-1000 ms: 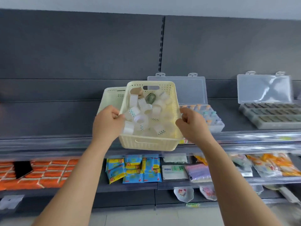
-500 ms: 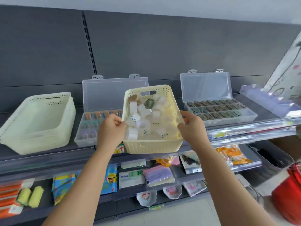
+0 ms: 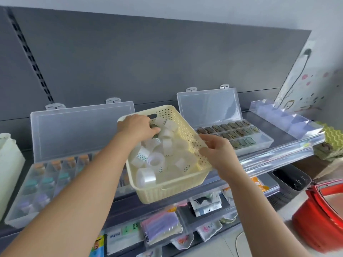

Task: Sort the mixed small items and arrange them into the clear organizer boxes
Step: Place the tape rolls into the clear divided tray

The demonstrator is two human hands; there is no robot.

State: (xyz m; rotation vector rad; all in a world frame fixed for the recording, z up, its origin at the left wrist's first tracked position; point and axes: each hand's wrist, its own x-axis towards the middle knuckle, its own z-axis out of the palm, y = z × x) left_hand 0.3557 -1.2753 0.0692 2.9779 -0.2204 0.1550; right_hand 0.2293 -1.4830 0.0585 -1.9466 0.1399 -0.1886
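Note:
A cream perforated basket (image 3: pixel 187 134) full of clear tape rolls (image 3: pixel 151 160) hangs over the shelf edge, between two open clear organizer boxes. My right hand (image 3: pixel 216 153) grips the basket's right rim. My left hand (image 3: pixel 136 126) reaches into its far end, fingers closing on a dark greenish oval item (image 3: pixel 154 127), mostly hidden under them. The left organizer box (image 3: pixel 81 127) holds small corked bottles. The right organizer box (image 3: pixel 209 106) holds several dark oval pieces in its compartments.
A second cream basket (image 3: pixel 7 160) stands at the far left of the shelf. A clear shelf rail (image 3: pixel 278 154) runs along the front edge. Packaged goods lie on lower shelves, and a red basket (image 3: pixel 319 216) sits at lower right.
My left hand has left the basket's left rim and reached inside to its far end. The view has swung right, and the basket is now tilted and held by my right hand alone.

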